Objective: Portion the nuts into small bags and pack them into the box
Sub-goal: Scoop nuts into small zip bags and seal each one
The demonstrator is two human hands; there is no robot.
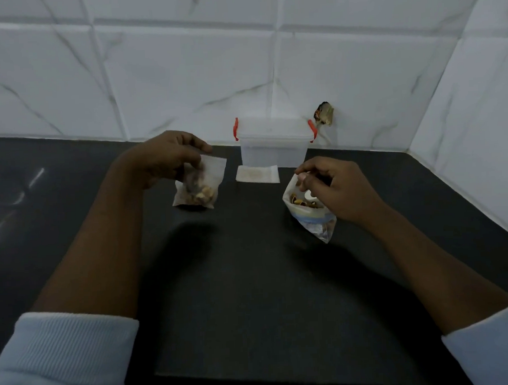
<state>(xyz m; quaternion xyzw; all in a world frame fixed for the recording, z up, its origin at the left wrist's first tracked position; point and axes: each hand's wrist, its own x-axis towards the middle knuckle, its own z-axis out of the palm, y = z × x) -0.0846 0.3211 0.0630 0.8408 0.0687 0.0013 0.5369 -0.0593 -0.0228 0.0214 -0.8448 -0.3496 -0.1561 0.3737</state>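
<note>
My left hand (pixel 164 157) pinches the top of a small clear bag (pixel 201 184) with nuts in its bottom, held upright just above the dark counter. My right hand (pixel 332 187) sits at the mouth of a larger plastic bag of nuts (pixel 307 210) that lies on the counter, fingers curled at its opening; whether they hold nuts is hidden. A translucent box (pixel 274 146) with a closed lid and red clips stands at the back by the wall. Flat empty small bags (pixel 257 173) lie right in front of it.
The black counter (pixel 245 280) ends at a white tiled wall behind and on the right. A dark hole in the wall (pixel 324 117) sits just right of the box. Light blue sleeves cover both forearms near the bottom corners.
</note>
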